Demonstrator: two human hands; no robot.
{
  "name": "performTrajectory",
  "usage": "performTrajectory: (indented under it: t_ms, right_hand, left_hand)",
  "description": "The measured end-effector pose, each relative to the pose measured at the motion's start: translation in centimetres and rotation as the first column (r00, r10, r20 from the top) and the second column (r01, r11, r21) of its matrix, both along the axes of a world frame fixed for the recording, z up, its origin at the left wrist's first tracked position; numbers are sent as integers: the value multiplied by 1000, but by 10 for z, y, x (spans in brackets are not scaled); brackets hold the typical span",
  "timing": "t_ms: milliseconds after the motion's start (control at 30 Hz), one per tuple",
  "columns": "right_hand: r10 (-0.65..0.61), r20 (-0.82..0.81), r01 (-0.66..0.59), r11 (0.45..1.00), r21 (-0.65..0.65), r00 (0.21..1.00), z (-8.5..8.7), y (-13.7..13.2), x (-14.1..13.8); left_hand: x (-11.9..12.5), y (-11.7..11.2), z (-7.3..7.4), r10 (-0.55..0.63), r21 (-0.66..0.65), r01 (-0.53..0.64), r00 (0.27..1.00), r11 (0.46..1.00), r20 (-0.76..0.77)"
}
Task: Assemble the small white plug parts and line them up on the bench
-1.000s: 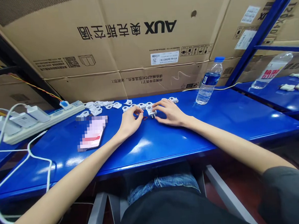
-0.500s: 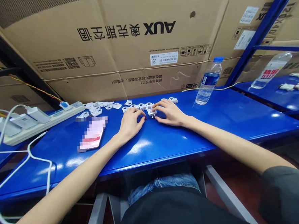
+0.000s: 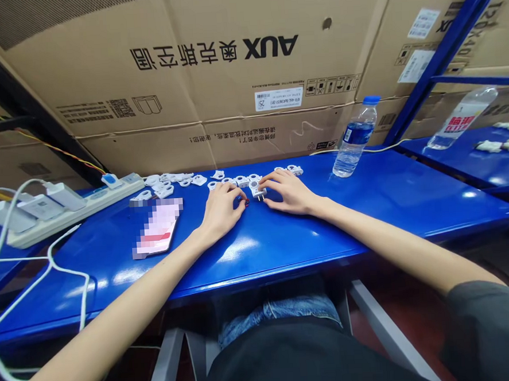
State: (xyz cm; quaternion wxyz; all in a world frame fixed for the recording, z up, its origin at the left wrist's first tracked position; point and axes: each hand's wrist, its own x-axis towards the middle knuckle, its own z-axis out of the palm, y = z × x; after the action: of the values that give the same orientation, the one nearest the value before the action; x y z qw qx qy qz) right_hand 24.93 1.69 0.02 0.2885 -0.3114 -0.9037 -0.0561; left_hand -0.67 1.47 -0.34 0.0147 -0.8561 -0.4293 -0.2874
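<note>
A small white plug piece [image 3: 257, 190] with two metal prongs pointing toward me is pinched in my right hand [image 3: 289, 192], its fingers curled at the piece's right side. My left hand [image 3: 224, 208] rests just to the left with fingers bent. At its thumb and fingertips shows a tiny dark red thing [image 3: 247, 202], too small to name. Beyond the hands lies a row of similar white plastic pieces [image 3: 241, 181], partly hidden by my fingers. More white ring-shaped pieces [image 3: 165, 190] are strewn at the left rear of the blue table [image 3: 258, 248].
A phone [image 3: 159, 228] lies left of my left arm. Farther left are a power strip [image 3: 95, 203] with chargers and a loose white cable [image 3: 84, 281]. A water bottle [image 3: 352, 141] stands at the right rear. A large cardboard box [image 3: 213, 84] backs the table.
The dark red thing at my left fingertips shows more plainly now. Both hands stay almost in the same place, the plug piece still in my right hand.
</note>
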Motion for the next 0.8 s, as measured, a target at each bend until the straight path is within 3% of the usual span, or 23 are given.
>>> performTrajectory:
  t_ms: [200,433,800]
  right_hand:
    - [3,-1,-3,1000,-13,1000,0,0,0]
    - [1,5,-1,1000,-10,1000,0,0,1]
    - [109,-137,-124,986,-112,985,1,-8,-9]
  left_hand:
    - [4,-3,4,31,-13,-29,989,999,142]
    - [6,0,6,111,-162,-55,925,985,363]
    - [8,-5,10,-2,-49,24,915,998,402]
